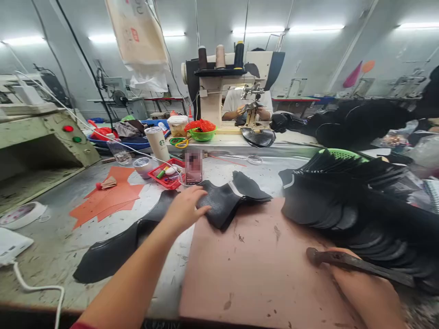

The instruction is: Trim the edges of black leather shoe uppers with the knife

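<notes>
My left hand (185, 208) reaches across the bench with its fingers spread, the fingertips at the left edge of a black leather piece (219, 203). That piece lies at the far edge of a pinkish board (236, 265), with other black pieces at its right end. More black leather (109, 249) lies beneath and beside my left forearm. At the right, my right hand (366, 288) is closed around a hammer (370, 266), whose dark metal head lies sideways above the board's right side. Its handle is hidden by the hand. Beyond it spreads a large pile of black leather pieces (329, 205).
A phone (194, 167) stands behind the leather, beside a red basket (168, 173) and a tumbler (157, 142). Orange sheets (109, 196) and a tape roll (22, 214) lie left. A white cable crosses the bench. Behind a sewing machine (211, 98), another person works.
</notes>
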Demonstrator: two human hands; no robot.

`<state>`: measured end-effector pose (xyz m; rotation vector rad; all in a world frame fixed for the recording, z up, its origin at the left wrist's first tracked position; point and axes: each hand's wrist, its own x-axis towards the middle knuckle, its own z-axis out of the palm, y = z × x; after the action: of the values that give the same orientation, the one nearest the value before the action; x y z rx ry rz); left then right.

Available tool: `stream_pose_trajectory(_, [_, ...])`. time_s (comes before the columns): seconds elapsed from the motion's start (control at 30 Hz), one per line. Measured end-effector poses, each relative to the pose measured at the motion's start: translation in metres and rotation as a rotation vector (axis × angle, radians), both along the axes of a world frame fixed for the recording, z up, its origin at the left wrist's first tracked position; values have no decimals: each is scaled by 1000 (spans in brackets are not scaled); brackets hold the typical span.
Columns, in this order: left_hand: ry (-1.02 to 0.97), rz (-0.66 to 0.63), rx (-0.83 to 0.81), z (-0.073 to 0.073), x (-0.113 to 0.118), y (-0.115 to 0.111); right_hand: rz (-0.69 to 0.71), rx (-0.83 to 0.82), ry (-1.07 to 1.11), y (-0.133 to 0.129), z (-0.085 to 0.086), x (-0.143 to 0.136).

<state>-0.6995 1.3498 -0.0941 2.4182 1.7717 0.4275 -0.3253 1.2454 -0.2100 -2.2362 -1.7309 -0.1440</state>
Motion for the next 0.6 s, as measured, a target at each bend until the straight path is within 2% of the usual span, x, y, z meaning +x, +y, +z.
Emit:
stream_pose_trajectory(0.07, [-36, -91, -22, 3, 46, 14, -19, -52, -40, 1, 4, -3])
stream_pose_trajectory(0.13, [-52, -135, -64, 0, 76, 31, -44, -90, -70, 1, 11, -6])
stream_pose_trajectory(0.23, [-64, -162, -142, -2, 89, 58, -65, -144, -48, 1, 25, -12])
stream_pose_trajectory(0.33, [-60, -149, -143, 11, 84, 66, -78, -167, 27, 1, 36, -17])
stream_pose_trajectory(0.4, [-52, -112, -66, 26, 83, 50, -66, -141, 71, 2, 40, -17])
stream_pose_trajectory(0.47, [-21, -129, 12, 39, 87, 19, 29, -107, 104, 3, 41, -15])
stream_pose_trajectory(0.53, [75, -313, 12, 43, 94, -21, 153, -93, 113, 4, 43, -9])
stream_pose_trajectory(0.6, [69, -518, -96, 37, 99, -62, 232, -127, 64, 2, 48, 0])
